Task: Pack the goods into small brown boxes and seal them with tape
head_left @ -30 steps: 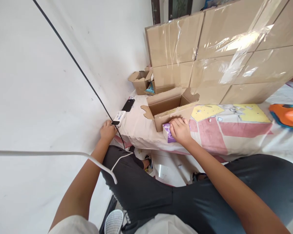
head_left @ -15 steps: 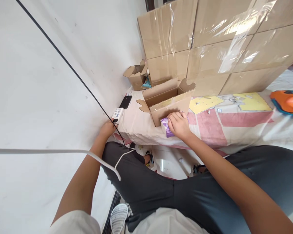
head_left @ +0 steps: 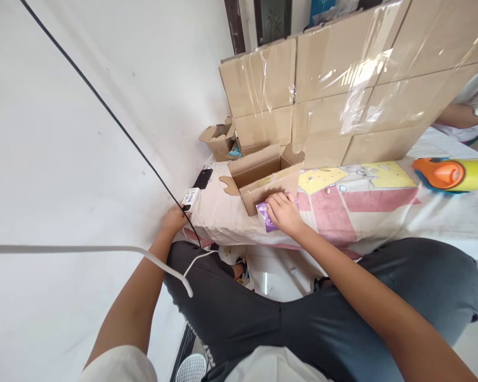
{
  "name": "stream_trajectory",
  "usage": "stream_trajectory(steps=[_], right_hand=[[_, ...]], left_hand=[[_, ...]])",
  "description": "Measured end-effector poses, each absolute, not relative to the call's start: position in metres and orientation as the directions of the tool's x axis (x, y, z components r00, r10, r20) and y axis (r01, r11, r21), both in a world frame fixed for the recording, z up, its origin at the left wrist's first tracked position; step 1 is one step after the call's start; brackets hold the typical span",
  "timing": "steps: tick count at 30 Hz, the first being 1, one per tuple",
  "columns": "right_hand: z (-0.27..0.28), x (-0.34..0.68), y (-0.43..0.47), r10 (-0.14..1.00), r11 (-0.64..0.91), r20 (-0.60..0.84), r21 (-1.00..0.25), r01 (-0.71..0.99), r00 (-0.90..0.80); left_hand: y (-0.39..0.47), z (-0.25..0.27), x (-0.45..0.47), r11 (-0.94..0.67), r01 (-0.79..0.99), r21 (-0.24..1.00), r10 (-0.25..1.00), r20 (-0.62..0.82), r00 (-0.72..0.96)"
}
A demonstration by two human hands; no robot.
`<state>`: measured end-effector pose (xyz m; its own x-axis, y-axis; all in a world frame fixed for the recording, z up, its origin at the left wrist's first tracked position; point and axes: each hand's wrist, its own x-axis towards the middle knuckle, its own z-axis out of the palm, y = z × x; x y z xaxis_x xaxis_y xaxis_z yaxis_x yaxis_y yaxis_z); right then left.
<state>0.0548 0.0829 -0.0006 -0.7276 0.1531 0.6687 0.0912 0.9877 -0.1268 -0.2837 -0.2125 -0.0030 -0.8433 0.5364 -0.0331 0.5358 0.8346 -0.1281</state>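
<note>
My right hand is closed over the top of a purple-and-white pack, which looks like a tissue pack. The pack rests on the cloth-covered table against the near side of an open cardboard box, its flaps standing up. By the wall, my left hand is at the near end of a small white device with printing and a black patch. Most of its fingers are hidden, so its grip cannot be made out. Just beyond the device lies a black phone.
A tall taped cardboard partition stands behind the box. A smaller open carton sits in the corner by the wall. To the right lies an orange-and-yellow object. A black cable and a white one cross on the left. Another person's arm shows beyond the partition.
The view has shifted, bringing the other person's arm and more of the orange-and-yellow object into sight. Both hands keep their places at the pack and the white device.
</note>
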Motion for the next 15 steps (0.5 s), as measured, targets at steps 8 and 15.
stream_trajectory(steps=[8, 15], right_hand=[[0.005, 0.062, 0.082, 0.152, 0.988, 0.665, -0.123, 0.094, -0.731], [0.002, 0.057, 0.081, 0.152, 0.988, 0.669, -0.109, 0.106, -0.728]], left_hand=[[-0.211, 0.003, -0.275, 0.811, 0.562, -0.162, 0.571, 0.011, -0.821], [-0.207, 0.006, -0.271, 0.796, 0.586, -0.152, 0.595, 0.015, -0.804]])
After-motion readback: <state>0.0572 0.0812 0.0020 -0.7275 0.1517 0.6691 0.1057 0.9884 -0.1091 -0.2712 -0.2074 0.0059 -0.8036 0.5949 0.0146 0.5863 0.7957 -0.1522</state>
